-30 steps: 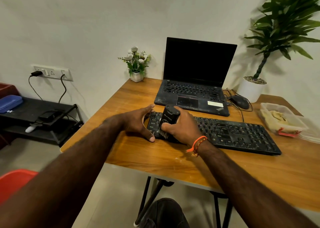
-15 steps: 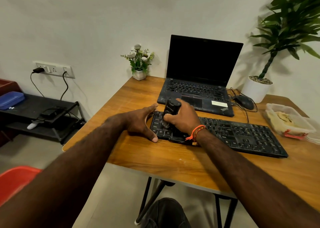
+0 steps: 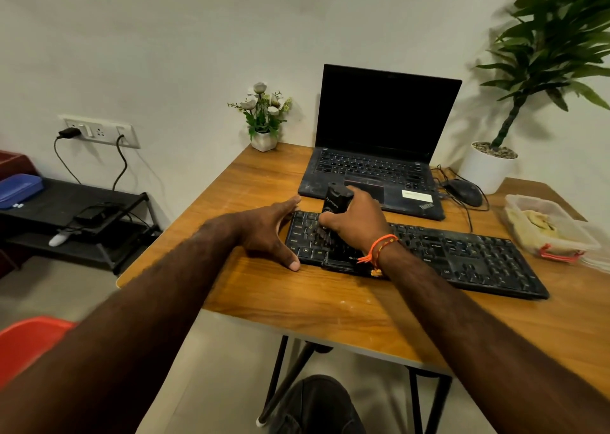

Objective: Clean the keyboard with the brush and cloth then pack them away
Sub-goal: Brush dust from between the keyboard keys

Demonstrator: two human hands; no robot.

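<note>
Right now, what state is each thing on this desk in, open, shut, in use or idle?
Laptop: lid open, screen dark.
Keyboard: flat on the desk, being brushed.
Brush: gripped upright, bristles on the keys.
Right hand: grips the brush.
Left hand: open, steadying the keyboard's end.
Plastic tub: lidless, cloth inside.
Mouse: idle.

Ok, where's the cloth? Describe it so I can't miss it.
Start at the big potted plant in the desk's far right corner. In front of it sits a clear plastic tub; the yellowish cloth lies crumpled inside it, the only soft thing there.
</note>
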